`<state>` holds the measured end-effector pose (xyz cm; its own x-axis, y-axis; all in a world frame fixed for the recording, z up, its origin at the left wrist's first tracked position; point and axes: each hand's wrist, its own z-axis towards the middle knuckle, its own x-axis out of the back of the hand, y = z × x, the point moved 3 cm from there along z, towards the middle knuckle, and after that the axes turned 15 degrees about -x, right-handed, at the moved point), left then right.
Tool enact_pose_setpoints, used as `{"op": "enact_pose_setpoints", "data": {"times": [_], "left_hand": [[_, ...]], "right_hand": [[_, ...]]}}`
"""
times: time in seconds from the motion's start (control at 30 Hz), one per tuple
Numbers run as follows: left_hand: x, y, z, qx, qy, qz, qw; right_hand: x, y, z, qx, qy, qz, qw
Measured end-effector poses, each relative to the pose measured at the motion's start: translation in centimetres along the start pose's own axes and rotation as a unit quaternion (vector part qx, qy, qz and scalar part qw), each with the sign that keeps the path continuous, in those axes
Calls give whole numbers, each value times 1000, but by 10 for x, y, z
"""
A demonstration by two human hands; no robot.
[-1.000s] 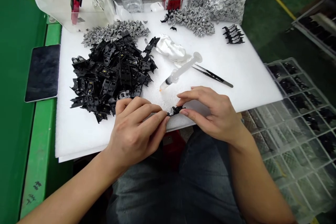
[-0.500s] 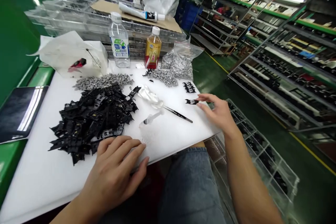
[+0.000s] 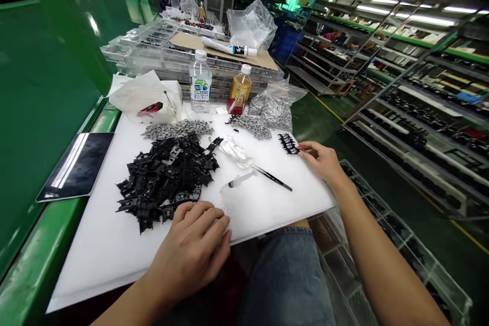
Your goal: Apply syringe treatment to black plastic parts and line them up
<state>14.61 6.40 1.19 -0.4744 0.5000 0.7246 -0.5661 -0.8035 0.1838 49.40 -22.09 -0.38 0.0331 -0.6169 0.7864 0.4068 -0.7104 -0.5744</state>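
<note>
My right hand pinches the end of a small black plastic part with a pale insert. It lies at the near end of a short row of similar parts on the white foam board. My left hand rests on the board's front edge, its fingers loosely bent and holding nothing. Just beyond it is a heap of black plastic parts. Between my hands lie a syringe and dark tweezers, their far end against a crumpled white wrapper.
Piles of small grey pieces lie behind the heap. A clear bottle, a yellow-labelled bottle and a bag of grey pieces stand at the back. Stacked clear trays rise behind. A tablet lies left.
My right hand has brought its black part up against the row. My left hand keeps its place on the board's edge. The camera view has shifted, so everything on the board appears further right.
</note>
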Motion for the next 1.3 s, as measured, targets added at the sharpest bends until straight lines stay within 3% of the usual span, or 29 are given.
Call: {"op": "enact_pose_setpoints", "data": {"times": [0.23, 0.4, 0.67, 0.83, 1.3], "left_hand": [[-1, 3, -2, 9, -10, -5, 1000], [0, 2, -2, 9, -8, -2, 1000], [-1, 0, -3, 2, -17, -8, 1000], [1, 1, -1, 3, -12, -10, 1000], [0, 1, 0, 8, -20, -8, 1000]], "right_hand": [[0, 7, -3, 28, 21, -12, 999], [-6, -12, 2, 66, 48, -56, 995], [-45, -40, 22, 134, -62, -139, 979], [-49, -32, 31, 150, -100, -146, 973], [-41, -6, 37, 137, -117, -120, 976]]}}
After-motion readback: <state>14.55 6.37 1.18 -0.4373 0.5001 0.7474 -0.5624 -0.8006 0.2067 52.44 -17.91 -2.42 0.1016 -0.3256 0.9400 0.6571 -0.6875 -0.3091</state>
